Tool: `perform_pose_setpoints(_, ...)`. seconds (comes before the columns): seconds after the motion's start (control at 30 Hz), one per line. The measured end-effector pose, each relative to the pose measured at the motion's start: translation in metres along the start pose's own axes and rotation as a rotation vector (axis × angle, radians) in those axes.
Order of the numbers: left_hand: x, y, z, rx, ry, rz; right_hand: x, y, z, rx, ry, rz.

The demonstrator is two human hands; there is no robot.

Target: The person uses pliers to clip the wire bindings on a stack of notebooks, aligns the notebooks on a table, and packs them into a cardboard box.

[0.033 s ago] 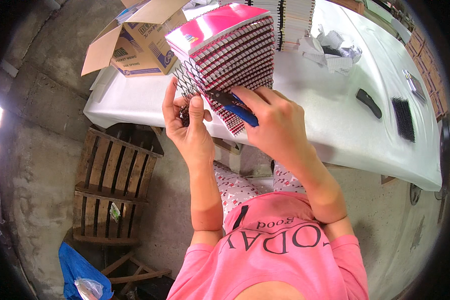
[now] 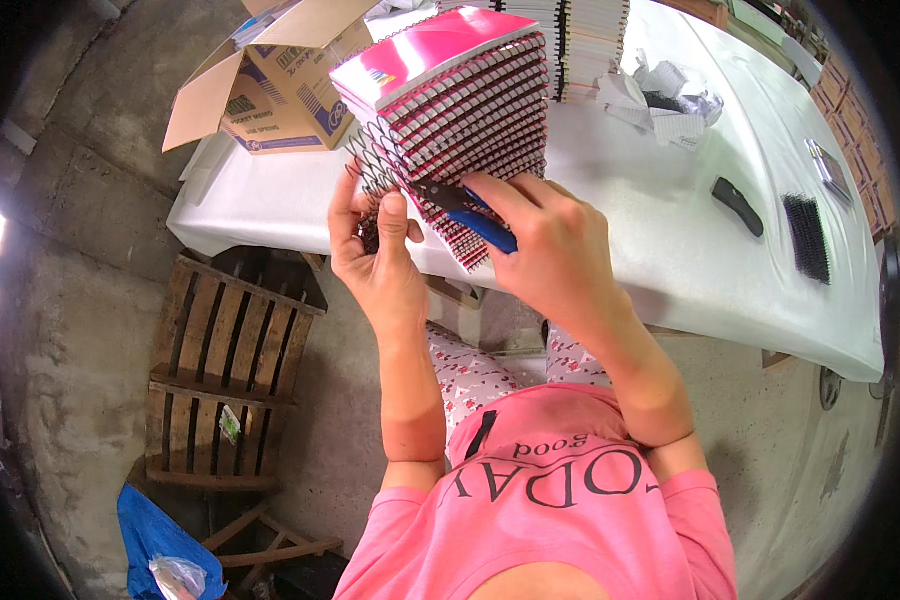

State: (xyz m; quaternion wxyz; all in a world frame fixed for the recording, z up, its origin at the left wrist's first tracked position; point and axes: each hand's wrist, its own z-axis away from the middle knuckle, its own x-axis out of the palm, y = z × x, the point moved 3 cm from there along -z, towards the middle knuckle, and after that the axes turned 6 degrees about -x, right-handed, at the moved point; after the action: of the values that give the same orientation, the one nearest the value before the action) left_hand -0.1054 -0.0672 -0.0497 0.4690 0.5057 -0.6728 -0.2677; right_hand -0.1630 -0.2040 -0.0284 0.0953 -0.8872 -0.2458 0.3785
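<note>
A tall stack of pink-covered spiral notebooks [image 2: 470,120] stands at the table's near edge, bound sides facing me. Dark spiral wires [image 2: 372,165] stick out past the stack's left side. My left hand [image 2: 380,240] is closed around the lower ends of these wires, with the thumb up and a dark tangle in the palm. My right hand [image 2: 550,230] grips cutting pliers [image 2: 480,222] with blue handles. Their dark jaws point left and meet the coils at the stack's left corner, near my left thumb. Whether the jaws pinch a wire is too small to tell.
An open cardboard box [image 2: 280,100] sits left on the white-covered table [image 2: 650,230]. More bound stacks [image 2: 590,50] and crumpled scraps [image 2: 670,105] lie behind. At right are a black handle-shaped object [image 2: 738,205] and a black bristly strip [image 2: 807,238]. A wooden pallet [image 2: 225,370] stands below left.
The fingers of my left hand have shifted very slightly at the wires. My right hand and the pliers stay in place.
</note>
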Motion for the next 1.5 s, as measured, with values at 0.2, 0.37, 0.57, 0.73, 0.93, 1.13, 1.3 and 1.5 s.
perform_pose_setpoints(0.2, -0.006, 0.002, -0.002, 0.025, -0.029, -0.056, -0.016, -0.006, -0.005, -0.079, 0.102, 0.067)
perform_pose_setpoints(0.37, -0.005, 0.0, -0.003, -0.01, -0.02, 0.011, -0.013, -0.01, -0.008, -0.059, 0.124, 0.122)
perform_pose_setpoints(0.57, -0.006, 0.002, -0.002, 0.006, -0.017, 0.034, -0.011, -0.018, -0.011, -0.088, 0.104, 0.215)
perform_pose_setpoints(0.73, -0.009, -0.007, 0.002, 0.071, -0.039, 0.04, -0.007, -0.011, -0.01, -0.098, 0.086, 0.208)
perform_pose_setpoints(0.93, -0.026, -0.002, 0.017, -0.033, 0.151, 0.194, -0.007, -0.001, -0.013, -0.084, 0.031, -0.031)
perform_pose_setpoints(1.13, 0.013, -0.038, 0.093, -1.082, -0.127, 0.911, -0.046, 0.06, 0.043, -0.071, 0.046, -0.077)
perform_pose_setpoints(1.3, 0.139, -0.097, 0.076, -1.508, -0.174, 1.037, -0.076, 0.179, 0.153, 0.378, 0.021, 0.266)
perform_pose_setpoints(1.5, 0.311, -0.195, -0.033, -0.928, -0.309, 0.708, -0.084, 0.22, 0.198, 0.419, 0.085, 0.453)
